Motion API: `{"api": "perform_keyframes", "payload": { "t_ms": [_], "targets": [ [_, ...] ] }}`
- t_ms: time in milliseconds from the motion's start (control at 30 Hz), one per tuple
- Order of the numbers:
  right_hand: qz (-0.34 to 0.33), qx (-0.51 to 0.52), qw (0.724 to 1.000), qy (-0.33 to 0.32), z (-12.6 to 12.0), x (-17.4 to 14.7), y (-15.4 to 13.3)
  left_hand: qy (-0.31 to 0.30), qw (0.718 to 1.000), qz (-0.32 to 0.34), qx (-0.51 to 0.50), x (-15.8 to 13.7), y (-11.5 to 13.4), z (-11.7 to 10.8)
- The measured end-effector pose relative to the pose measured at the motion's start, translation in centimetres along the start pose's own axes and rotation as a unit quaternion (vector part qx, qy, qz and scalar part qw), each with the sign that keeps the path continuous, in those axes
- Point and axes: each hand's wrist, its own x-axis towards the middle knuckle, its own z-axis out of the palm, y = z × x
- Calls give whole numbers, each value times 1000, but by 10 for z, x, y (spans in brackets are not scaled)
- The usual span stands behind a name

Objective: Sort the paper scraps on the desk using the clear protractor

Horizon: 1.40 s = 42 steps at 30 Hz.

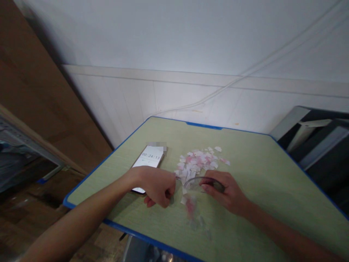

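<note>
Two hands work over a pile of torn paper scraps on a green table with a blue rim.

The phone [149, 159] lies face up on the table [261, 174], left of the paper scraps [200, 160], and its white screen shows a timer that reads about 00:24:13; a blurred patch covers its top edge. The left hand [158, 185] is curled into a loose fist, knuckles up, forearm coming in from the lower left, covering the phone's near corner; what it pinches cannot be told. The right hand [225, 191] lies palm down, fingers closed on a thin dark curved strip [200, 179] that arcs toward the left hand. Blurred pink and white bits [191, 207] sit just below, between the hands.
</note>
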Motion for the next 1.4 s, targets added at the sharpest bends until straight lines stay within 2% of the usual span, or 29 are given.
{"api": "perform_keyframes", "payload": {
  "t_ms": [100, 133, 200, 267, 400, 467, 533, 600, 667, 733, 833, 967, 1067, 1233, 1333, 1400],
  "targets": [
    [27, 19, 999, -1, 0, 1, 1, -27, 998, 36, -38, -1, -4, -4],
    [42, 30, 999, -1, 0, 1, 2, -16, 996, 51, -70, -2, -6, -7],
    [73, 65, 995, 1, 1, 0, 5, 87, 982, 80, -151, -2, -9, -13],
    [98, 104, 990, 0, 1, -1, 9, 200, 944, 118, -234, -1, -13, -19],
    [119, 134, 983, -28, 0, -1, 12, 368, 843, 184, -345, -4, -23, -33],
    [120, 119, 985, -43, 0, 1, 11, 448, 776, 193, -400, -10, -29, -41],
    [132, 116, 983, -57, 0, 2, 10, 521, 696, 195, -454, -18, -36, -49],
    [156, 156, 973, -62, -1, 1, 11, 561, 620, 198, -512, -25, -45, -56],
    [182, 216, 957, -62, -2, -3, 14, 573, 556, 218, -561, -30, -58, -61],
    [199, 253, 945, -60, -4, -9, 16, 574, 518, 223, -593, -30, -73, -64],
    [209, 273, 938, -43, -7, -16, 18, 569, 506, 191, -619, -23, -98, -65],
    [218, 284, 933, -40, -9, -19, 19, 570, 538, 107, -612, -10, -123, -67],
    [227, 280, 930, -72, -8, -19, 19, 587, 532, 94, -603, -5, -130, -70],
    [209, 232, 945, -91, -10, -19, 15, 564, 554, 91, -606, -10, -131, -74],
    [159, 165, 967, -112, -15, -19, 10, 554, 496, 107, -660, -14, -132, -76],
    [133, 143, 973, -126, -17, -19, 8, 549, 482, 110, -674, -15, -133, -78]
  ]
}}
